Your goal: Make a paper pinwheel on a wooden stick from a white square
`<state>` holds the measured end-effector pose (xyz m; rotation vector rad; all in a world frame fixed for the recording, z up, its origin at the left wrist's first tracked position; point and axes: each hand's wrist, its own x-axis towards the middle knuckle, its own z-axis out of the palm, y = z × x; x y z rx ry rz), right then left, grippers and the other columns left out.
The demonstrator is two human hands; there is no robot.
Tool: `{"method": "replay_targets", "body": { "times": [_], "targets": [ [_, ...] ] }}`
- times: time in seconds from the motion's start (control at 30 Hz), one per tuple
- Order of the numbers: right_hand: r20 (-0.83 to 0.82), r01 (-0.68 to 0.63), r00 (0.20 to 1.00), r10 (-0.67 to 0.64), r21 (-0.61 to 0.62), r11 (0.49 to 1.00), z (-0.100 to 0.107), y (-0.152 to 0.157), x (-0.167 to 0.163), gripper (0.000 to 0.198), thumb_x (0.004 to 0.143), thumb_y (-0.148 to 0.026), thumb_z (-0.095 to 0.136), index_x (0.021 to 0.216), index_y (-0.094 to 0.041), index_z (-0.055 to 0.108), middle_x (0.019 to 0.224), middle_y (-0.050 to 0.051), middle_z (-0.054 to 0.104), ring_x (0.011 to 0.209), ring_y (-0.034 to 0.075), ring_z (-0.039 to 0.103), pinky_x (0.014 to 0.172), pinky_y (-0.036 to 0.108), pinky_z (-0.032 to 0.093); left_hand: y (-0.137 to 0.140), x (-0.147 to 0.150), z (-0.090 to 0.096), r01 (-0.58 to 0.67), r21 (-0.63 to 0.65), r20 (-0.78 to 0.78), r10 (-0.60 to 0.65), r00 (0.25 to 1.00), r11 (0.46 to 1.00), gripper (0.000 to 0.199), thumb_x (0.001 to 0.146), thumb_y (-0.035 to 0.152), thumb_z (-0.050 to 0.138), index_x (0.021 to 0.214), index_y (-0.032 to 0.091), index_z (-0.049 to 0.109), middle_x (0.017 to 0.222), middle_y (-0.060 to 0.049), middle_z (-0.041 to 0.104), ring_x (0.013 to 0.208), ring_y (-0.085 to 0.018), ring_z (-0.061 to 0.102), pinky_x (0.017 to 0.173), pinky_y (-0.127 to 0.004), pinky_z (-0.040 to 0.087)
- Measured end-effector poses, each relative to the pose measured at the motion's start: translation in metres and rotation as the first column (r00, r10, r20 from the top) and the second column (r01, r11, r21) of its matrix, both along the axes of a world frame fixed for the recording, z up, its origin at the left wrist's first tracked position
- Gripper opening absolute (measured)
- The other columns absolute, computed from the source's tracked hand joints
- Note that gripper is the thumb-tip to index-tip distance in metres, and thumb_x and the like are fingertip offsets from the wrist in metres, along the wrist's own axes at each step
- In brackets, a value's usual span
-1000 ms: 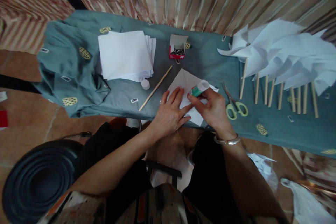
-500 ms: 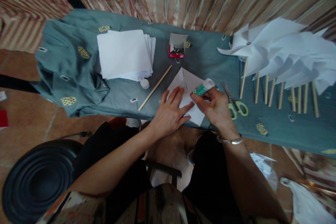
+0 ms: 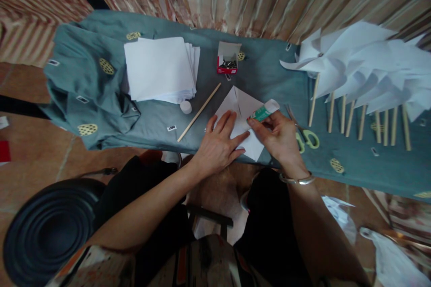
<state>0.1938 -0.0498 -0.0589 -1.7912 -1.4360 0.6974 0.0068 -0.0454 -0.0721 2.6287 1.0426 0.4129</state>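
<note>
White sheet (image 3: 248,104) lies flat on green cloth (image 3: 259,71), corners not visibly curled in, left hand (image 3: 218,144) spread over it gripping nothing, right hand (image 3: 278,136) pinching a glue stick (image 3: 264,111) over it; pinwheels (image 3: 365,65) already mounted at right, bare stick (image 3: 199,112) and paper stack (image 3: 160,69) unused at left.

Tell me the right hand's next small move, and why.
Probably a short stroke of the glue stick across the paper: the right hand holds it tilted, lower end at or just above the paper, and the left hand lies spread there.
</note>
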Motion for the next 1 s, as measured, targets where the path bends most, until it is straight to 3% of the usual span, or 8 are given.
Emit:
{"method": "replay_targets", "body": {
  "times": [0.77, 1.0],
  "targets": [
    [0.059, 0.022, 0.998, -0.026, 0.063, 0.998, 0.0015, 0.0083, -0.0022, 0.025, 0.08, -0.046, 0.066, 0.083, -0.022, 0.062, 0.072, 0.001, 0.068, 0.066, 0.019, 0.064, 0.066, 0.034, 0.05, 0.0001, -0.0002, 0.0007, 0.002, -0.023, 0.019, -0.002, 1.0, 1.0, 0.047, 0.089, 0.049, 0.055, 0.132, 0.029, 0.056, 0.157, -0.014, 0.033, 0.145, -0.035, 0.027, 0.112, -0.063, 0.025],
    [0.052, 0.009, 0.999, -0.013, 0.071, 0.997, -0.0019, 0.0088, -0.0062, 0.025, 0.081, -0.046, 0.066, 0.085, -0.021, 0.063, 0.08, 0.004, 0.07, 0.073, 0.021, 0.067, 0.07, 0.037, 0.052, -0.0002, 0.0003, 0.0007, -0.001, -0.018, 0.016, 0.001, 1.0, 1.0, 0.048, 0.089, 0.048, 0.056, 0.132, 0.029, 0.055, 0.157, -0.015, 0.033, 0.145, -0.036, 0.027, 0.112, -0.063, 0.024]
  ]
}}
